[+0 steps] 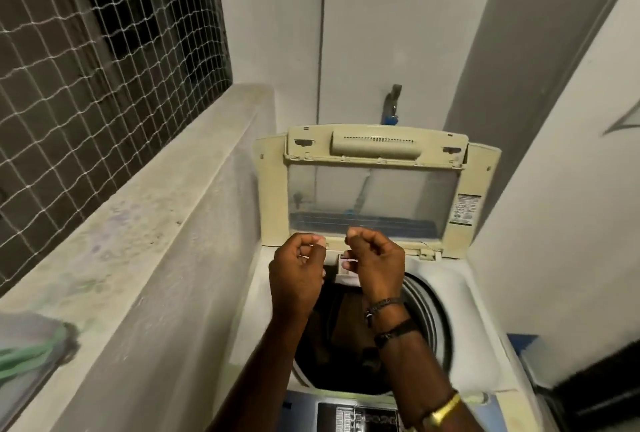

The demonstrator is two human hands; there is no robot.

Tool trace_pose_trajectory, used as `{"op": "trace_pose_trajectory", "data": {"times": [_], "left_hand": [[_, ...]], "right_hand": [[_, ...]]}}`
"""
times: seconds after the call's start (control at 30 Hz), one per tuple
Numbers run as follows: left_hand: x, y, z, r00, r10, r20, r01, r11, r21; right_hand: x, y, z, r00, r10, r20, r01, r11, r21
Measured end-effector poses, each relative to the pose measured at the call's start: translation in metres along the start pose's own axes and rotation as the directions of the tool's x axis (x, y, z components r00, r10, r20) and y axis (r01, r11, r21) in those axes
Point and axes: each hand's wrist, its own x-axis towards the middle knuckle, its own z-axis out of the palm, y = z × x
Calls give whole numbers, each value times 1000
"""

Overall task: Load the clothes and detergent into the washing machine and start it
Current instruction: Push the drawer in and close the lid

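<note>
Left hand [297,270] and right hand [376,263] fingers pinch a possible sachet [346,260] (blurred) over the washing machine [464,296].

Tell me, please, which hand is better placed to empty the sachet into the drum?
Right, probably: the right hand pinches the sachet above the drum; the left hand is curled beside it.

Pretty tight from where I'm steering: the concrete ledge [145,223] hugs the washing machine [478,345] on the left, and the white wall [554,223] closes in on the right. The raised lid [374,196] blocks the back. The left hand [298,272] and right hand [375,265] sit over the far rim and dark clothes [346,320] lie in the drum [427,320], so only its right side is clear.
</note>
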Motion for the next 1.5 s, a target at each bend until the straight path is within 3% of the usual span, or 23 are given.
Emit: {"op": "trace_pose_trajectory", "data": {"times": [0.33, 0.5, 0.63, 0.9, 1.2, 1.33, 1.5], "left_hand": [[-2, -24, 26, 991, -69, 118, 68, 998, 14], [2, -31, 38, 983, -106, 148, 114, 992, -47], [8, -35, 47, 978, -140, 155, 156, 983, -97], [22, -60, 65, 950, -233, 207, 238, 971, 0], [47, -104, 102, 892, -433, 134, 435, 900, 15], [54, -113, 117, 886, -455, 89, 450, 890, 73], [54, -133, 130, 810, -585, 24, 586, 811, 3]], "right_hand": [[4, 21, -29, 983, 47, -178, -54, 998, -36], [10, 28, -41, 976, 52, -212, -68, 995, -73], [21, 31, -45, 972, 86, -218, -90, 996, -8], [56, 61, -53, 934, 228, -275, -236, 972, 3], [93, 103, -62, 805, 529, -269, -479, 847, 231], [103, 125, -64, 764, 588, -267, -539, 808, 238], [111, 152, -70, 721, 605, -339, -571, 795, 204]]}}
